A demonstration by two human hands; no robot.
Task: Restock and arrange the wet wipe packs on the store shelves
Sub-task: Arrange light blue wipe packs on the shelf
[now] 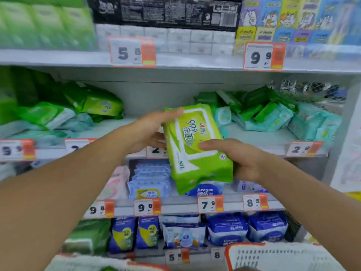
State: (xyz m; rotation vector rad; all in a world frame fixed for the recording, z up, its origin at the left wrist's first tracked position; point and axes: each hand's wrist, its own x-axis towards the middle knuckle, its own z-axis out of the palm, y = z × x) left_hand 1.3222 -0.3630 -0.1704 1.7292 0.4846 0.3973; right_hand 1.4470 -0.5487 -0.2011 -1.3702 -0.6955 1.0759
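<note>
A bright green wet wipe pack with a white label panel is held in front of the middle shelf, tilted with its long side running up and down. My left hand grips its upper left edge, fingers over the top corner. My right hand holds its lower right side, thumb on the front face. Loose green and pale teal wipe packs lie in untidy heaps on the middle shelf, one heap on the left and one on the right, with a bare gap between them behind the held pack.
Price tags line every shelf edge. Tissue packs fill the top shelf. Blue and pink wipe packs stand on the lower shelves. A white and orange basket sits at the bottom right, and another basket rim shows at the bottom left.
</note>
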